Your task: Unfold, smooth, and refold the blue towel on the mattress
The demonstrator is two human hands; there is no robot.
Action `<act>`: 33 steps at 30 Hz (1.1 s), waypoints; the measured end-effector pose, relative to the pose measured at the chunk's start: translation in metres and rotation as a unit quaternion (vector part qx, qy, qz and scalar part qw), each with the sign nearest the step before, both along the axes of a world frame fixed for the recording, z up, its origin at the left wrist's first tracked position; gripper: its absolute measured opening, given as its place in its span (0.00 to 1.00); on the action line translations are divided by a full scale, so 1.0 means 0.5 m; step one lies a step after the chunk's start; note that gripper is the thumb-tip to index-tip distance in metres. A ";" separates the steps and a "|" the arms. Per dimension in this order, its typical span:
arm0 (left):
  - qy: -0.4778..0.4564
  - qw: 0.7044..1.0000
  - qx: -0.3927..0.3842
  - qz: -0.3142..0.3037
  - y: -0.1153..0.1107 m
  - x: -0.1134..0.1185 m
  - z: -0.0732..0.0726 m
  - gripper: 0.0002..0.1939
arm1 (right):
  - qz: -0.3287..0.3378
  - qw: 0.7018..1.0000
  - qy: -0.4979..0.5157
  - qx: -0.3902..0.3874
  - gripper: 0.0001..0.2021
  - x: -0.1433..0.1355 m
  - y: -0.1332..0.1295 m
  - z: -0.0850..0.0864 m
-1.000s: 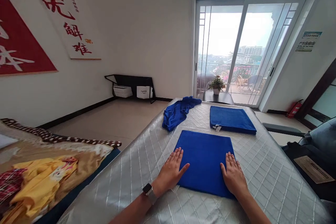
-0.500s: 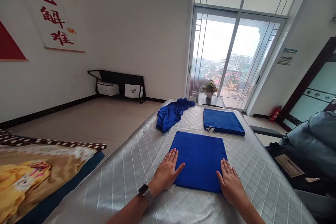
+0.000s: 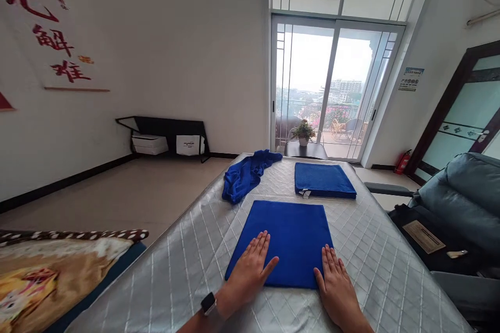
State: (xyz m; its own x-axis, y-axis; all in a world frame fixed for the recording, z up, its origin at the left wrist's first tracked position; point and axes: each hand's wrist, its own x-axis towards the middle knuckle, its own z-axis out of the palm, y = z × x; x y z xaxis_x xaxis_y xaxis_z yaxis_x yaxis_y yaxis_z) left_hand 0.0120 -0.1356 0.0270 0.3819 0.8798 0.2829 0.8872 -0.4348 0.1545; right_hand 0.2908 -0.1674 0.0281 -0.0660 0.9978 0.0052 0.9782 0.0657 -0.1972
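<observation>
A folded blue towel [image 3: 292, 239] lies flat on the table with a silver quilted cover [image 3: 187, 260]. Across its left part rests my left hand [image 3: 250, 265], palm down with the fingers stretched out and a watch on the wrist. My right hand [image 3: 335, 276] lies open along the towel's right edge, its fingers partly on the cloth. Farther back on the right is a neat stack of folded blue towels [image 3: 324, 179] with white tags at its near side. A crumpled blue towel [image 3: 246, 174] sits at the far left of the table.
A black rack [image 3: 170, 130] with white boxes stands by the wall. On the left is a bed-like surface with a patterned blanket [image 3: 89, 265]. A grey armchair [image 3: 461, 197] is close on the right. A potted plant [image 3: 303, 132] stands beyond the table, before glass doors.
My left hand has shifted from the folded towel's left edge onto its top, uncovering the left corner. My right hand stays by the right edge. The camera view has turned slightly right.
</observation>
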 end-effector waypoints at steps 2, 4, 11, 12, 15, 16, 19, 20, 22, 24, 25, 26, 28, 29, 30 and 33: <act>0.006 0.996 0.005 -0.090 -0.032 0.056 0.008 0.35 | 0.001 1.000 0.002 0.002 0.34 0.001 -0.001 -0.004; 0.012 0.987 0.004 -0.162 -0.059 0.112 0.010 0.37 | 0.007 1.000 0.000 0.009 0.34 0.004 -0.001 -0.010; 0.033 0.980 0.002 -0.198 -0.089 0.162 -0.014 0.40 | 0.019 1.000 -0.010 0.021 0.34 0.009 0.002 -0.021; 0.040 0.981 0.005 -0.189 -0.090 0.148 -0.018 0.41 | 0.014 1.000 -0.012 0.017 0.34 0.009 0.003 -0.020; 0.062 0.988 0.018 -0.140 -0.094 0.089 -0.032 0.40 | 0.010 1.000 -0.012 0.011 0.35 0.008 0.006 -0.020; 0.068 0.990 0.025 -0.119 -0.097 0.065 -0.039 0.40 | 0.011 1.000 -0.010 0.011 0.35 0.008 0.006 -0.021; 0.073 0.994 0.056 -0.058 -0.110 -0.008 -0.065 0.40 | 0.013 1.000 -0.005 0.020 0.35 0.008 0.008 -0.027; 0.071 0.994 0.067 -0.040 -0.115 -0.031 -0.075 0.40 | 0.013 1.000 -0.004 0.022 0.35 0.008 0.008 -0.029; 0.064 0.995 0.082 -0.010 -0.127 -0.068 -0.091 0.39 | 0.010 1.000 -0.002 0.025 0.35 0.009 0.009 -0.033; 0.054 0.995 0.084 0.011 -0.139 -0.092 -0.101 0.38 | 0.007 1.000 -0.005 0.023 0.35 0.009 0.010 -0.036; 0.049 0.995 0.082 0.018 -0.144 -0.098 -0.102 0.38 | 0.006 1.000 -0.009 0.021 0.35 0.008 0.010 -0.037; 0.045 0.995 0.080 0.023 -0.148 -0.102 -0.102 0.38 | 0.006 1.000 -0.014 0.020 0.35 0.008 0.010 -0.037; 0.039 0.996 0.076 0.033 -0.155 -0.101 -0.097 0.38 | 0.006 1.000 -0.022 0.021 0.36 0.008 0.010 -0.036; 0.036 0.996 0.075 0.038 -0.157 -0.098 -0.094 0.39 | 0.005 0.999 -0.025 0.021 0.36 0.008 0.011 -0.035; 0.034 0.996 0.075 0.042 -0.159 -0.096 -0.090 0.39 | 0.005 0.999 -0.027 0.020 0.36 0.009 0.011 -0.035; 0.024 0.995 0.079 0.050 -0.164 -0.089 -0.080 0.39 | 0.009 0.999 -0.038 0.014 0.36 0.011 0.012 -0.032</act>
State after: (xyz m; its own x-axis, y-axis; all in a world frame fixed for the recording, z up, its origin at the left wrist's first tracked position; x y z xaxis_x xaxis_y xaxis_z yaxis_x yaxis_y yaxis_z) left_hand -0.0326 -0.2175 -0.0130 0.3109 0.8601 0.4043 0.9318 -0.3596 0.0485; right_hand 0.2963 -0.1616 0.0119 -0.0844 0.9960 0.0278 0.9889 0.0871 -0.1200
